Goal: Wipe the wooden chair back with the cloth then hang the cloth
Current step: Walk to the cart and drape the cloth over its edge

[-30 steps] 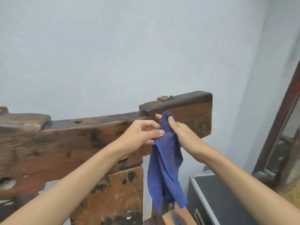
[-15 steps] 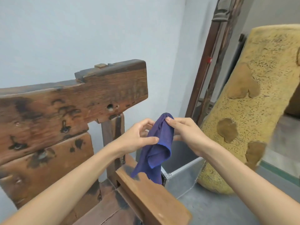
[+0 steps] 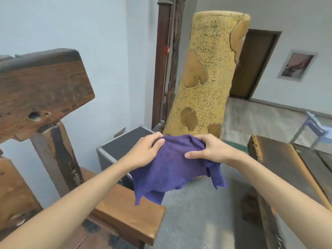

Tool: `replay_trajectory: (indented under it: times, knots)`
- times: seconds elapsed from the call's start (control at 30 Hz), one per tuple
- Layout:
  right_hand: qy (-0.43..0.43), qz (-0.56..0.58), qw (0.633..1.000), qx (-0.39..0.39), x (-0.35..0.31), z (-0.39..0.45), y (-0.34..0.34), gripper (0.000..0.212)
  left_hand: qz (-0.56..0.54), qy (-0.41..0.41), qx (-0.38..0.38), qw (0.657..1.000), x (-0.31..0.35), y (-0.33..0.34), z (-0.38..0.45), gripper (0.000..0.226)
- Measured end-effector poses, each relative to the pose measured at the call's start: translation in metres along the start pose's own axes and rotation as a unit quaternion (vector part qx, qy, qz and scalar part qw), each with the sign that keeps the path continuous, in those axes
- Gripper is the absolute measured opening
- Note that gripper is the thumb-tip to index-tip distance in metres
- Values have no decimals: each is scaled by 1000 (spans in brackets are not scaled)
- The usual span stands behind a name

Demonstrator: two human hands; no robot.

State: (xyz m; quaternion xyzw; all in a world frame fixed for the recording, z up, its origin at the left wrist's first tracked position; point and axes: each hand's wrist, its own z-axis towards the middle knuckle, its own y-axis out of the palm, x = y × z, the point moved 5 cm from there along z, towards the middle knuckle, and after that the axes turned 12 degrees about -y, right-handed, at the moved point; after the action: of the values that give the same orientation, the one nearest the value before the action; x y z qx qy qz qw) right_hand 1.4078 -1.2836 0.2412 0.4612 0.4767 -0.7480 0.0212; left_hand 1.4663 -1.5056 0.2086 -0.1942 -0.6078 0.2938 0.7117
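Cloth (image 3: pixel 172 169): purple, held mid-air between both hands, spread part-open, lower edges hanging loose with one corner drooping over the armrest (image 3: pixel 125 212) end, whether it touches I can't tell. Left hand (image 3: pixel 145 151): fingers curled over the cloth's top-left edge, thumb on the near face, pinching it. Right hand (image 3: pixel 210 150): fingers bunched into the top-right edge, thumb flat across the near face, gripping. Both hands are at about the same height, near each other, cloth stretched between them. Chair back (image 3: pixel 39 90): dark worn plank with a knot hole, far left of frame, well apart from the cloth, carried on a post (image 3: pixel 53 155). Behind the cloth: black case (image 3: pixel 124 142) with metal edging, on the floor just beside the chair. Behind that, a tall yellow speckled log (image 3: pixel 204 72) with smooth brown patches, leaning in front of dark wooden poles (image 3: pixel 165 60). Right edge: a wooden table (image 3: pixel 280 159), dark top. Far wall: brown door (image 3: pixel 255 63), framed picture (image 3: pixel 296 67), content too blurred to read. Small red tag on a pole, unreadable. No legible writing anywhere.
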Motion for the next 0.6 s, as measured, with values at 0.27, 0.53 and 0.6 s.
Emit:
replay_trajectory:
  times: [0.27, 0.53, 0.6]
  knots:
    - [89, -46, 995, -12, 128, -72, -67, 13, 118, 74, -77, 987, 27, 105, 70, 20]
    - [118, -154, 979, 65, 260, -89, -155, 33, 148, 103, -153, 972, 69, 223, 195, 33]
    - [129, -152, 975, 94, 293, -86, -179, 34, 152, 97, -169, 969, 77, 247, 231, 38]
